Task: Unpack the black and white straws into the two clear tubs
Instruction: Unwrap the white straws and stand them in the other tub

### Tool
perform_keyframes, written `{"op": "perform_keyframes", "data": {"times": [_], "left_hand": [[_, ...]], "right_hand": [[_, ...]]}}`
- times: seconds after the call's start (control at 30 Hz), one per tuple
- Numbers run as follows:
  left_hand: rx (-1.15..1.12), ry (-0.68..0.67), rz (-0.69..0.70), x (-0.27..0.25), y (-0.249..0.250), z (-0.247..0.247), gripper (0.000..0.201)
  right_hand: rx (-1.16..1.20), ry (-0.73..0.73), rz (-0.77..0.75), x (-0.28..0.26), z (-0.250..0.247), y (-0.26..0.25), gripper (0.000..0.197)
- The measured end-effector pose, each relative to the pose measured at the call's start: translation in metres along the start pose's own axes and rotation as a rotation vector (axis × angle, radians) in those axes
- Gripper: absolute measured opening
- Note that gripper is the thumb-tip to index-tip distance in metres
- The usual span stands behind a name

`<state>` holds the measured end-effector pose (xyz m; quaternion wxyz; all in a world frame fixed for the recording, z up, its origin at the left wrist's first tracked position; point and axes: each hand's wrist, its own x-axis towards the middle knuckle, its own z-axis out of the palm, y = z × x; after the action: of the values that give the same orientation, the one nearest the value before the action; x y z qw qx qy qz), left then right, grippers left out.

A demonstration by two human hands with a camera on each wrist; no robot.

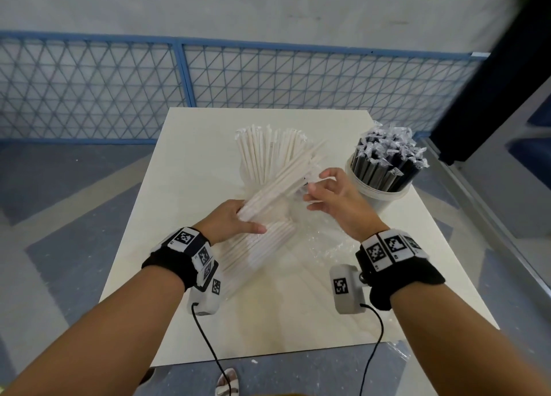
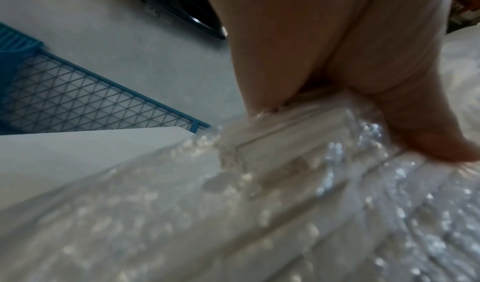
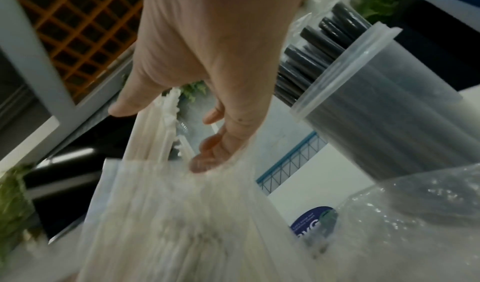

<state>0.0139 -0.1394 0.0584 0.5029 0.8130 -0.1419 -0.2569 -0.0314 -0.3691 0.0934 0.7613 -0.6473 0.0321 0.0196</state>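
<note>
Head view, with both wrist views. I count two clear tubs on the pale worktop (image 1: 185,204). The first tub (image 1: 376,191), on the right, stands upright and holds a dense bunch of black straws (image 1: 384,164), each in a clear wrapper, too many for me to count. The second tub (image 1: 253,181), at the centre, is mostly hidden by the white straws (image 1: 262,151) fanned upright in it; again I cannot give a number.

My left hand (image 1: 229,221) grips one bundle of white straws (image 1: 280,184) at its near end, fingers (image 1: 253,227) curled round it, the bundle tilted up and away toward the second tub. In the left wrist view the thumb and fingers close on glittering wrapped straw ends, blurred.

My right hand (image 1: 337,196) is beside the bundle's far part, fingers loosely spread and only slightly bent; whether the fingertips touch the straws I cannot tell. The right wrist view shows them parted above the white straws (image 3: 155,126), with the first tub (image 3: 384,106) just to the right.

One further heap of white straws (image 1: 256,255) lies flat on the worktop under my left wrist. One crumpled clear plastic bag (image 1: 325,240) lies between my two wrists, and a blue label (image 3: 309,221) shows at its edge.
</note>
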Motion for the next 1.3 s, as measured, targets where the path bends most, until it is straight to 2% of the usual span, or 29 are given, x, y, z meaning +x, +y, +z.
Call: {"op": "perform_keyframes", "data": {"times": [0.07, 0.17, 0.2, 0.27, 0.33, 0.4, 0.47, 0.53, 0.63, 0.7, 0.77, 0.83, 0.87, 0.93, 1.0, 1.03, 1.17, 1.23, 1.27, 1.3], "left_hand": [[-0.03, -0.002, 0.006, 0.001, 0.002, 0.003, 0.033], [-0.009, -0.041, 0.026, 0.004, 0.005, 0.01, 0.036], [0.022, -0.058, 0.035, 0.006, 0.007, 0.013, 0.037], [0.058, -0.087, 0.042, 0.008, 0.009, 0.017, 0.04], [0.077, -0.097, 0.045, 0.009, 0.01, 0.018, 0.039], [0.128, -0.105, 0.042, 0.009, 0.008, 0.016, 0.037], [0.149, -0.111, 0.034, 0.007, 0.005, 0.016, 0.037], [0.128, -0.103, 0.04, 0.005, 0.002, 0.017, 0.032], [0.109, -0.099, 0.054, 0.008, 0.001, 0.018, 0.028], [0.124, -0.107, 0.044, 0.01, 0.0, 0.018, 0.03], [0.131, -0.114, 0.016, 0.013, -0.006, 0.017, 0.037], [0.154, -0.109, -0.005, 0.014, -0.014, 0.016, 0.029], [0.181, -0.106, -0.022, 0.014, -0.018, 0.016, 0.031], [0.233, -0.102, -0.074, 0.016, -0.023, 0.018, 0.042], [0.197, -0.133, -0.119, 0.016, -0.024, 0.022, 0.042], [0.136, -0.145, -0.138, 0.017, -0.026, 0.025, 0.041], [0.292, -0.184, -0.109, 0.019, -0.035, 0.027, 0.041], [0.269, -0.23, -0.204, 0.019, -0.034, 0.023, 0.035], [0.339, -0.226, -0.225, 0.02, -0.033, 0.021, 0.026], [0.424, -0.21, -0.189, 0.02, -0.03, 0.016, 0.018]], "right_hand": [[-0.097, -0.019, 0.003, -0.001, 0.006, 0.006, 0.046], [-0.161, -0.124, 0.022, 0.0, 0.022, 0.006, 0.038], [-0.158, -0.11, 0.022, 0.001, 0.028, 0.006, 0.032], [-0.114, 0.008, 0.027, 0.003, 0.037, 0.006, 0.024], [-0.008, 0.077, 0.037, 0.005, 0.041, 0.006, 0.019], [0.188, 0.085, 0.011, 0.007, 0.041, 0.003, 0.02], [0.426, 0.156, -0.003, 0.011, 0.036, -0.006, 0.017], [0.54, 0.179, -0.018, 0.013, 0.03, -0.009, 0.013], [0.446, 0.055, 0.009, 0.012, 0.034, -0.001, 0.011], [0.363, 0.043, 0.052, 0.01, 0.037, 0.003, 0.013], [0.403, 0.118, 0.065, 0.014, 0.033, 0.0, 0.015], [0.498, 0.237, 0.037, 0.022, 0.025, -0.007, 0.016], [0.504, 0.296, 0.014, 0.026, 0.02, -0.01, 0.014], [0.413, 0.397, -0.035, 0.033, 0.013, -0.018, 0.012], [0.281, 0.457, -0.089, 0.038, 0.008, -0.027, 0.013], [0.216, 0.475, -0.115, 0.04, 0.006, -0.033, 0.013], [0.052, 0.478, -0.179, 0.043, 0.002, -0.051, 0.016], [0.085, 0.455, -0.161, 0.045, 0.002, -0.054, 0.013], [0.139, 0.441, -0.135, 0.046, 0.003, -0.056, 0.012], [0.207, 0.429, -0.107, 0.047, 0.004, -0.057, 0.011]]}}
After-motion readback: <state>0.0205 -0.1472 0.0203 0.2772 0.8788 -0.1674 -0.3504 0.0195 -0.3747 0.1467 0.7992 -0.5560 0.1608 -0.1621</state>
